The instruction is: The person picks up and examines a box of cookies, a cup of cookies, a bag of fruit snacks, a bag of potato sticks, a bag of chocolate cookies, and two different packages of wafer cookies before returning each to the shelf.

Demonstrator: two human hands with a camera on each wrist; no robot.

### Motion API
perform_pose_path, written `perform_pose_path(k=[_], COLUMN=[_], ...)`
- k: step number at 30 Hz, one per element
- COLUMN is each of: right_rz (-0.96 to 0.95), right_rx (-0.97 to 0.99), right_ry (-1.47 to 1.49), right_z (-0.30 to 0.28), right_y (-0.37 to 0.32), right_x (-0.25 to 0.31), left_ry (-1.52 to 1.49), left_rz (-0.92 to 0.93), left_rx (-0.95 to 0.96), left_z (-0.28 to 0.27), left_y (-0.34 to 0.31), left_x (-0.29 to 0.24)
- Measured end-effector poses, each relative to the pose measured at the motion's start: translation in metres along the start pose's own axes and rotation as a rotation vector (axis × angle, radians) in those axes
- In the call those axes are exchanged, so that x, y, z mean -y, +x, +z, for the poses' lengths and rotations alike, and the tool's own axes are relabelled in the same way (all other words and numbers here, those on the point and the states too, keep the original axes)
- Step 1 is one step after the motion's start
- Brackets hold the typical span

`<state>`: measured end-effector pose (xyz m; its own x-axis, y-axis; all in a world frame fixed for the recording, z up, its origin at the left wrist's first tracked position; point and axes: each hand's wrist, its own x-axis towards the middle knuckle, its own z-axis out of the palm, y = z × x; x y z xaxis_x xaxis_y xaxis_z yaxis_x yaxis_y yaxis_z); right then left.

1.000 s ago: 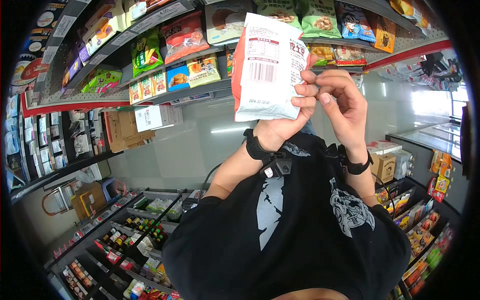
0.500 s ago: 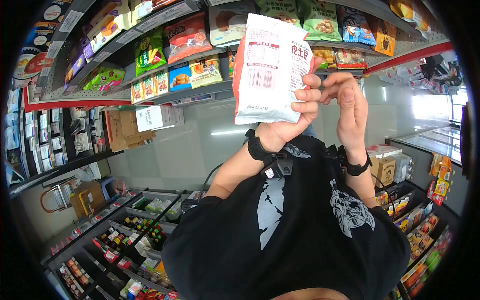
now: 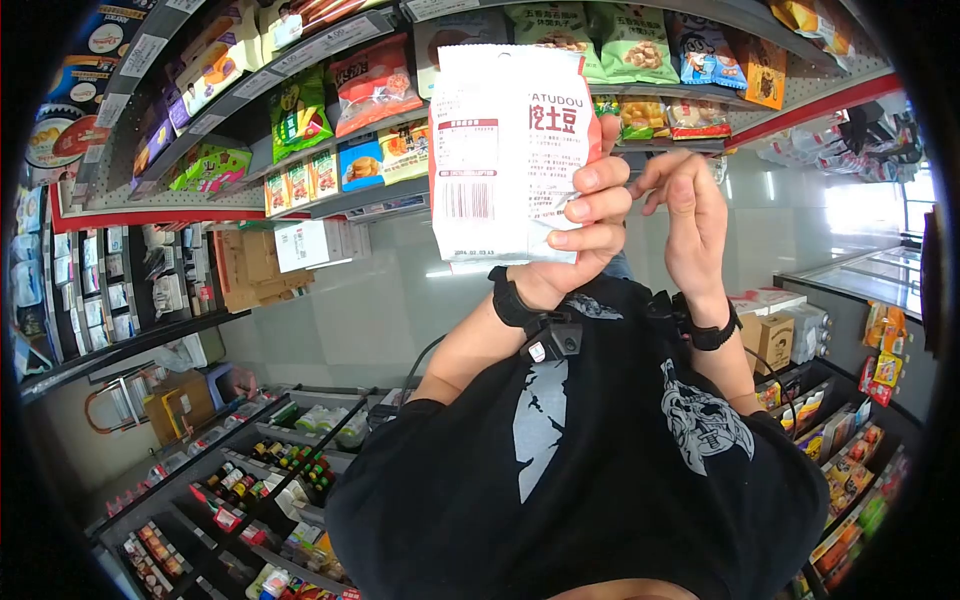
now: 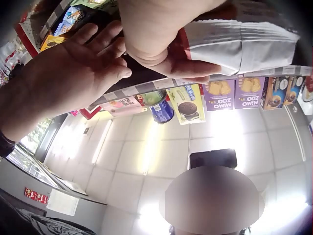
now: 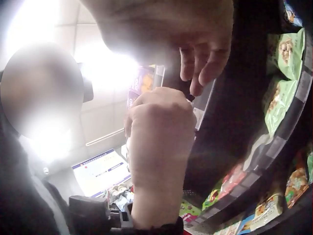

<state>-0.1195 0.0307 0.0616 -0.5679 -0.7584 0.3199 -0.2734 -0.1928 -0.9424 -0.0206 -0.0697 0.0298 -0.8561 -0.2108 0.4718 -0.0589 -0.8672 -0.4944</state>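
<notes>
Nearest, a black T-shirt (image 3: 600,470) fills the lower centre of the head view. Above it, the left hand (image 3: 585,225) grips a white-and-red snack packet (image 3: 495,150), fingers curled round its right edge, holding it upright at upper centre. The right hand (image 3: 690,215) sits just beside it, fingers relaxed, holding nothing. Behind are stocked snack shelves (image 3: 330,110).

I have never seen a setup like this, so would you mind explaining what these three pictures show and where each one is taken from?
No machine here: a person with bare hands in a shop aisle. The big picture comes from a camera on the head; the other two from cameras strapped to each wrist. The left hand holds a white and red snack packet, barcode side showing. The right hand is open beside it. Behind are shelves of snacks.
</notes>
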Motion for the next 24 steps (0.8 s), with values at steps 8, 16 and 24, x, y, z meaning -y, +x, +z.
perform_pose_path(k=[8, 16, 24], right_rz=[0.064, -0.061, -0.154], right_rx=[0.036, 0.135, 0.241], right_ry=[0.061, 0.118, 0.032], right_z=[0.002, -0.013, -0.027], right_y=[0.000, -0.003, -0.003], right_x=[0.000, -0.015, -0.030], left_ry=[0.000, 0.011, -0.001], left_rz=[0.008, 0.024, 0.029], left_rx=[0.000, -0.054, -0.054], left_z=[0.000, 0.000, -0.005], left_y=[-0.001, -0.002, -0.001], left_x=[0.002, 0.004, 0.004])
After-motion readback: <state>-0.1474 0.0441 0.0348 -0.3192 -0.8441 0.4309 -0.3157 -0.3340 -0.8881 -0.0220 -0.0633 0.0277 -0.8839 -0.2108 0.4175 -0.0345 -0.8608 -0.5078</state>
